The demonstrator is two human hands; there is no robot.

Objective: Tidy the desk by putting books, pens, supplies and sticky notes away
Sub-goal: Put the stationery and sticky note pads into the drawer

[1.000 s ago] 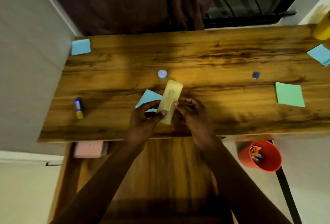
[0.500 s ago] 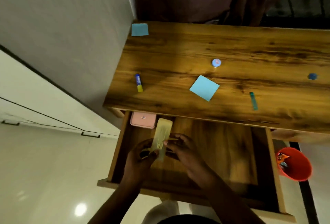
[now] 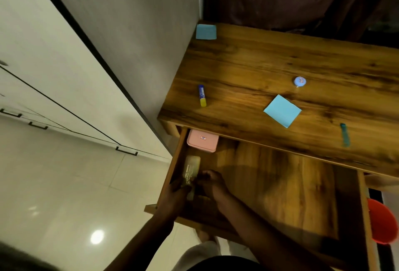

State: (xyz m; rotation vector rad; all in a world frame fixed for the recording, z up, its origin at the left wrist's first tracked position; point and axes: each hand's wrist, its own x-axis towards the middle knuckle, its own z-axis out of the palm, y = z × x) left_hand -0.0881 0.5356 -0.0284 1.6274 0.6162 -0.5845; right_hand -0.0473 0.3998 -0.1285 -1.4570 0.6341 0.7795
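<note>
A pale yellow translucent case (image 3: 190,170) lies low in the left end of the open wooden drawer (image 3: 280,184). My left hand (image 3: 176,193) and my right hand (image 3: 212,184) both grip its near end. A pink box (image 3: 202,141) sits at the drawer's back left corner, just beyond the case. On the desk top (image 3: 280,65) lie a glue stick (image 3: 202,95), two blue sticky notes (image 3: 282,111) (image 3: 206,31), a small round blue tin (image 3: 300,81) and a teal pen cap (image 3: 344,134).
A grey wall runs along the desk's left side, with white cabinets and a tiled floor below. A red bucket (image 3: 380,223) stands at the drawer's right end. Dark curtains hang behind the desk.
Both hands carried the yellow case from the desk top down into the drawer and to its left end. The view swung left and downward.
</note>
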